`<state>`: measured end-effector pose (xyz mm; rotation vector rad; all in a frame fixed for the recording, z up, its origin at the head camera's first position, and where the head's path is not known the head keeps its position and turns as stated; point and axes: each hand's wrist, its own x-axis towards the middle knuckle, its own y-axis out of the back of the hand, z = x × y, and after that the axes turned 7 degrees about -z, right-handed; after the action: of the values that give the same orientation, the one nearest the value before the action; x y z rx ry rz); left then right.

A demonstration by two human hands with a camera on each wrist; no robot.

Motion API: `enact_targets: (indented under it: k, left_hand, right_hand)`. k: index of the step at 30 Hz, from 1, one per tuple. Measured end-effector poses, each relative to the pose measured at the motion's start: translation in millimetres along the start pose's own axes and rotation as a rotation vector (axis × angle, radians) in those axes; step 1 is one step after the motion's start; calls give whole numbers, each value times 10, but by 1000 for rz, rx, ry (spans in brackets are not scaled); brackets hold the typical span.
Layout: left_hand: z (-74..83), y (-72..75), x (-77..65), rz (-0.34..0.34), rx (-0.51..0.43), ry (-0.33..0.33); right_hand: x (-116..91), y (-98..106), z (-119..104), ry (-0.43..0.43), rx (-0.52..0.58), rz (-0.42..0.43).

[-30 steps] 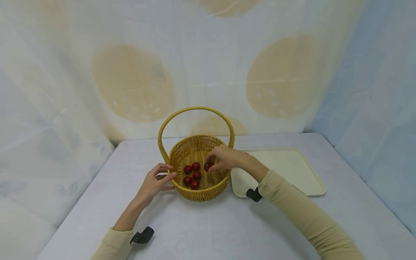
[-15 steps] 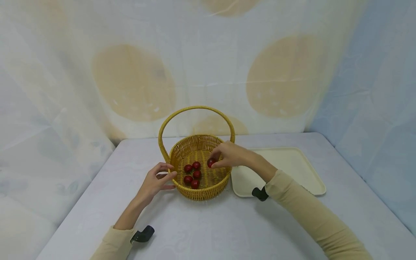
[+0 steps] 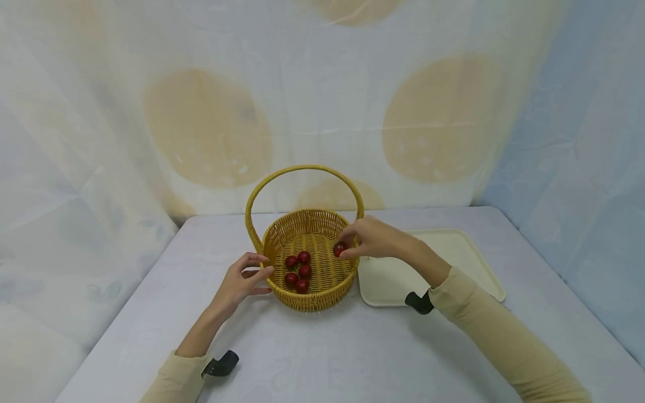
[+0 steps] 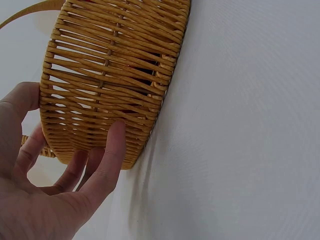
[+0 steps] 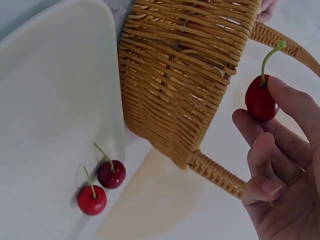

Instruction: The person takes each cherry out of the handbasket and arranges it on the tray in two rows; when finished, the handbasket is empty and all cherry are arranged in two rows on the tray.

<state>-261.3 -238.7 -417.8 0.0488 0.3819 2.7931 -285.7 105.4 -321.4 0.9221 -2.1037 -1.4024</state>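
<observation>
A yellow-brown wicker basket [image 3: 312,302] with a tall arched handle stands mid-table, several red cherries [image 3: 304,272] lying on the left part of its floor. My left hand [image 3: 243,281] holds the basket's left side at the rim; in the left wrist view its fingertips [image 4: 117,131] touch the woven wall. Above the right part of the basket, near the rim, my right hand [image 3: 375,238] pinches one dark red cherry [image 5: 261,99] between thumb and finger. A green stem sticks up from that cherry in the right wrist view, and the other fingers are loosely bent.
To the right of the basket lies a cream tray [image 3: 438,257], partly behind the right forearm. Near its edge in the right wrist view sit two cherries with stems, a brighter one [image 5: 92,200] and a darker one [image 5: 111,174]. Pale curtains [image 3: 322,84] surround the white table.
The right hand, with the cherry between its fingertips, has moved right and slightly away, from over the basket's middle toward its right rim. The left hand and the basket have stayed in place.
</observation>
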Motion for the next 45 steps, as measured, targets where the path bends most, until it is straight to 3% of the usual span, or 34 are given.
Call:
enact_targets:
  k: [19, 45]
  left_hand:
    - [-16, 6, -3, -4, -1, -4]
    - [14, -5, -17, -7, -4, -13]
  right_hand:
    - [-452, 177, 41, -60, 37, 37]
    - [-747, 69, 610, -184, 43, 46]
